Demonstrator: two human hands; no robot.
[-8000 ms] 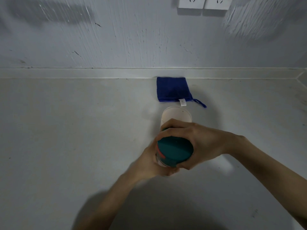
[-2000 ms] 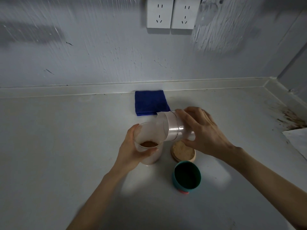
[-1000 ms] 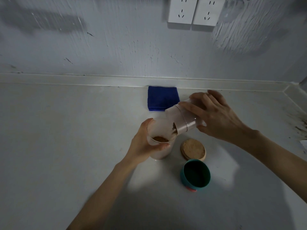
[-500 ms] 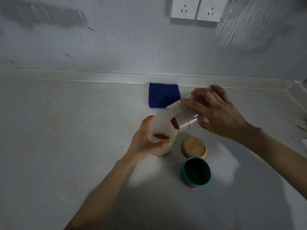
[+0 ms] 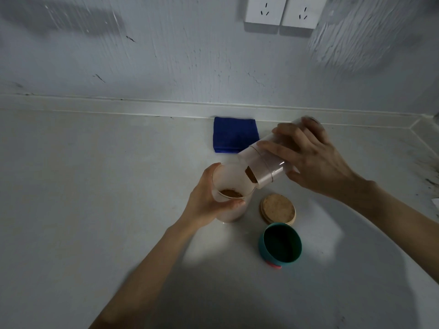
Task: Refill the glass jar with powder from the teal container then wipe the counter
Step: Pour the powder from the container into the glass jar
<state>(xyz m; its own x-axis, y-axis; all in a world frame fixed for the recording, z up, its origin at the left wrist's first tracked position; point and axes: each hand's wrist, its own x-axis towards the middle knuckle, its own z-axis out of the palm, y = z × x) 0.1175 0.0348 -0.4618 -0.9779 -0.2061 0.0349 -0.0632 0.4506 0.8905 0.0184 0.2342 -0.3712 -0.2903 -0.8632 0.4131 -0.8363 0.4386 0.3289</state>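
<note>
My left hand (image 5: 209, 205) holds the glass jar (image 5: 231, 205) upright on the surface (image 5: 95, 186). My right hand (image 5: 313, 160) tips the clear container (image 5: 263, 167), and brown powder (image 5: 250, 178) sits at its mouth over the jar.

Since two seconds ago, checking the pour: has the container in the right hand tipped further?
Yes. The container is tilted steeper, mouth down over the glass jar, base raised toward the wall; powder now sits at its lip.

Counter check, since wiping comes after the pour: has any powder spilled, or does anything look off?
No spill shows around the glass jar. Dark brownish smears mark the counter at its far right edge; too blurred to identify.
</note>
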